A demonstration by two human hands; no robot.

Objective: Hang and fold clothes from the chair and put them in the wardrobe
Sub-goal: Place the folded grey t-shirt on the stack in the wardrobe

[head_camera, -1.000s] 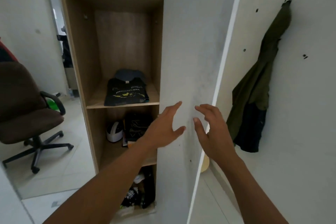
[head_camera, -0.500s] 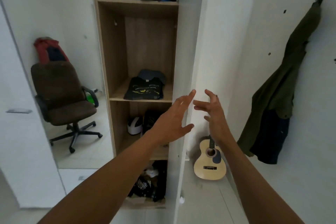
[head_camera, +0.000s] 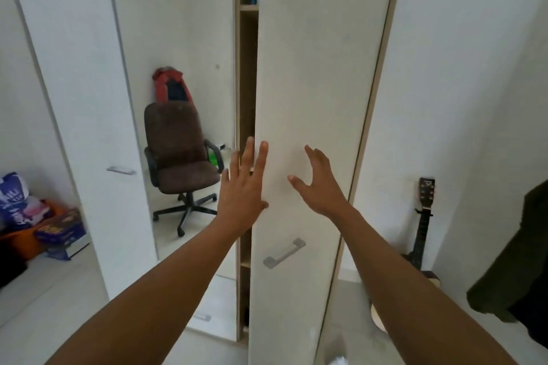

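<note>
White-walled room. A tall white wardrobe door (head_camera: 314, 68) stands barely ajar: the left grip (head_camera: 243, 190), flat and empty, lies at its free edge; the right grip (head_camera: 318, 187), splayed empty, mid-panel.

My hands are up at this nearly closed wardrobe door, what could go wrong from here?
The left hand has fingers across the door edge by the narrow gap, so they could get pinched. A red garment shows over the chair back, so shutting now may leave clothes out.

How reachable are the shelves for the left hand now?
Probably not reachable: the door is almost shut, leaving only a narrow gap to the shelves; the left hand lies flat at its edge.
</note>
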